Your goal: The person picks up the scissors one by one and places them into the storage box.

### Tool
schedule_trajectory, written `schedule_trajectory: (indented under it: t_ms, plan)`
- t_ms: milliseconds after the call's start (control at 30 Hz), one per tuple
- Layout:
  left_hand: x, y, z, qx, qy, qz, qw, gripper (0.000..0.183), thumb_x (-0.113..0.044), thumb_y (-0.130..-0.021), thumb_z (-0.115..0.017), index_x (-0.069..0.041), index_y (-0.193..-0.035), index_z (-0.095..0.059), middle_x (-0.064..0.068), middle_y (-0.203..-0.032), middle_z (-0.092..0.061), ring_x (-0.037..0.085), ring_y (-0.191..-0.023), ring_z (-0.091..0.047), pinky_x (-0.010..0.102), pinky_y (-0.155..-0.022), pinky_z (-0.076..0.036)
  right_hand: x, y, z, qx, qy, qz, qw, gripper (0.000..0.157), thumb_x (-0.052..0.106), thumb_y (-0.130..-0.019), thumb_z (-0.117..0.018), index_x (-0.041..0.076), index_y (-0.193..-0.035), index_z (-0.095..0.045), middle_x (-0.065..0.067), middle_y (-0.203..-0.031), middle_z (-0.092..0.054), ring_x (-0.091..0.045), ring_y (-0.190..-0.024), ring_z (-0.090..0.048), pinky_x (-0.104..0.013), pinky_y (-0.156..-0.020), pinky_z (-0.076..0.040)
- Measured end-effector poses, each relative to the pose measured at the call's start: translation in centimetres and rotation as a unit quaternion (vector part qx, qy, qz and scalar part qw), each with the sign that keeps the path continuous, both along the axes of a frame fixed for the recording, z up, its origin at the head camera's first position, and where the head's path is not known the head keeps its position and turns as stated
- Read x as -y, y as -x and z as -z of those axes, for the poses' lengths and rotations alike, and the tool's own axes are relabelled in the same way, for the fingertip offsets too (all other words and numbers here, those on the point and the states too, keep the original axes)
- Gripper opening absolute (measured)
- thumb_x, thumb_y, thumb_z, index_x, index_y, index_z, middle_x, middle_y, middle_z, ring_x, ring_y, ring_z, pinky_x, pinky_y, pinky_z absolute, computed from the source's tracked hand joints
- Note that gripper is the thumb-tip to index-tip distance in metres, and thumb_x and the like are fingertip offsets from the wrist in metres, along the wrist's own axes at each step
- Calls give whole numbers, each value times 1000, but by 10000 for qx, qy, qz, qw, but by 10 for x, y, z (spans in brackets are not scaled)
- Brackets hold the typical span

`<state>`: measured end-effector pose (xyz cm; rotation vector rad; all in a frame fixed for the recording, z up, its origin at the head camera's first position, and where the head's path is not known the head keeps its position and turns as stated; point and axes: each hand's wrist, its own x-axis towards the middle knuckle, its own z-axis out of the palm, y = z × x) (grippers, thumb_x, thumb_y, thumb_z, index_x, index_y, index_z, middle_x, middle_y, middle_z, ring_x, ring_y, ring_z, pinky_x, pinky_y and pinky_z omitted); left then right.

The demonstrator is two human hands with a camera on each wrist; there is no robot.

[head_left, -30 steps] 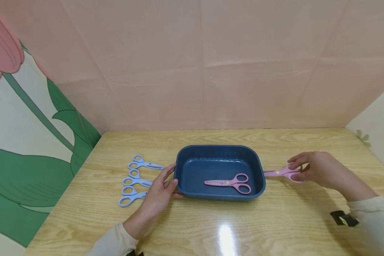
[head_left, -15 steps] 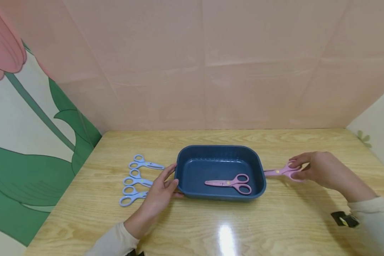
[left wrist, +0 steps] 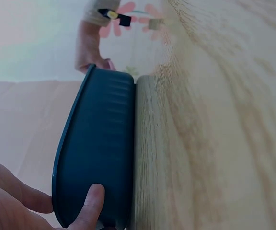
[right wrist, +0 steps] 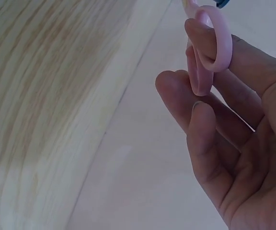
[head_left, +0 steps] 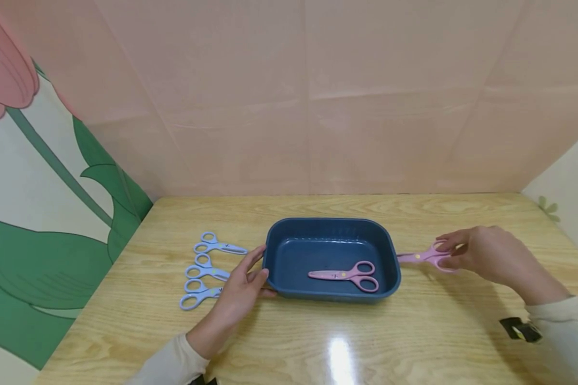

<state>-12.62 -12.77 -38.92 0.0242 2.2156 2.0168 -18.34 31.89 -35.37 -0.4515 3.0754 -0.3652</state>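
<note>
Scissors in pale-blue plastic (head_left: 211, 271), three pairs, lie in a column on wood-grain tabletop (head_left: 366, 334) | left hand (head_left: 241, 291), fingers spread, touches left end of dark-blue rectangular tray (head_left: 313, 255) | pink plastic scissors (head_left: 343, 275) lie inside, toward near wall | second pink plastic pair (head_left: 418, 256) right of tray, tip contact unclear | right hand (head_left: 486, 254) pinches its handle loops

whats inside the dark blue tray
Inside the dark blue tray, one pair of pink scissors lies on the bottom, tips pointing left and handle loops to the right. The patch directly under the blades is covered, so nothing there can be seen.
</note>
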Motion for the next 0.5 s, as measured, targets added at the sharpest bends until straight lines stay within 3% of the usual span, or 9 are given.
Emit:
schedule_trajectory:
  t_ms: [500]
  plan:
    - [-1,0,-1,-2,49,-29,10000,53,2,-103,-45,-11,-154,-36,19,-162,-29,36,-106,-67,45,-78,-61,-1,-3,-7,-236,-44,-65,9997,37,47,-74,-84,25,-103,-80,-9,-122,-72,-9,-76,-67,-28,-60,-48]
